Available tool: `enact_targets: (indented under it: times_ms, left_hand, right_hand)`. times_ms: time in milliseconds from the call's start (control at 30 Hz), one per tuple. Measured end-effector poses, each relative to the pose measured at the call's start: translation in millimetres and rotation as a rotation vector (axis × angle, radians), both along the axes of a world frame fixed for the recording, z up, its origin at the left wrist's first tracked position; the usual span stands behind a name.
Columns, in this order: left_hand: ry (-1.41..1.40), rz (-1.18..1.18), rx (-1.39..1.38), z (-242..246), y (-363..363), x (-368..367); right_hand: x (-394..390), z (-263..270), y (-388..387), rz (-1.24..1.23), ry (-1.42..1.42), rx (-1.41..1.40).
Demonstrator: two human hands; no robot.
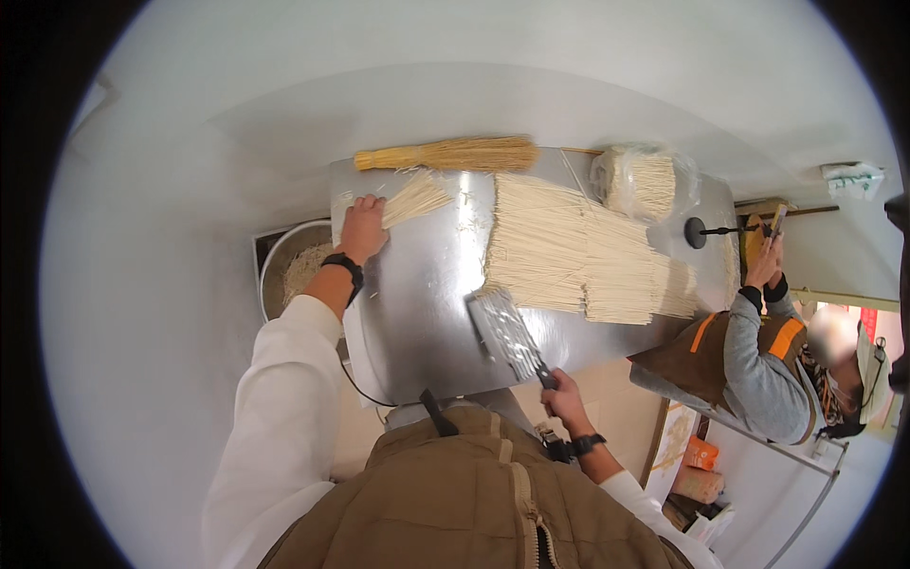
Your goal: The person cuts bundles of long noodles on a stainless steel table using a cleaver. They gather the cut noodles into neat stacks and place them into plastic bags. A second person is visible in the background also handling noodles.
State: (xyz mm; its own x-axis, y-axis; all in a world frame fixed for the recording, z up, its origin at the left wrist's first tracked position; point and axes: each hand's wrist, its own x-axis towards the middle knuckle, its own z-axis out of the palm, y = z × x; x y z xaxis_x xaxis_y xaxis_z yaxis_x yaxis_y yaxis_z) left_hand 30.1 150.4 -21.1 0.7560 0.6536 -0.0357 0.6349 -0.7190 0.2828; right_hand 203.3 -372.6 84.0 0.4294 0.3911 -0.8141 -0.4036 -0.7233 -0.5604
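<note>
My left hand (364, 229) is at the left end of a metal-topped table (412, 284). Its curled fingers close over the narrow end of a loose fan of pale dried noodles (421, 199). In my right hand (565, 400), near the table's front edge, is the dark handle of a broad metal blade (503, 333). The blade slants up and left over the metal, its far corner close to a wide layer of straight noodles (540, 242). More noodles (618, 281) continue this layer to the right in shorter sections.
A straw whisk broom (448, 153) lies along the back edge. Plastic wrap surrounds a noodle bundle (643, 185) at the back right, near a black round-based stand (695, 232). Left of the table, a metal pot (274, 259) holds noodle scraps. A co-worker (753, 355) at right holds a phone.
</note>
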Motion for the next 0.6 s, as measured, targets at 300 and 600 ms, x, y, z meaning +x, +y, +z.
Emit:
enact_targets:
  times_ms: [300, 600]
  left_hand:
    - [-0.007, 0.017, 0.051, -2.1, -90.6, -2.4]
    - [0.065, 0.093, 0.052, 21.3, -116.8, 15.2]
  right_hand:
    - [-15.4, 3.5, -112.6, -0.270, -0.017, -0.079]
    - [-20.0, -11.5, -132.5, -0.403, 0.038, 0.006]
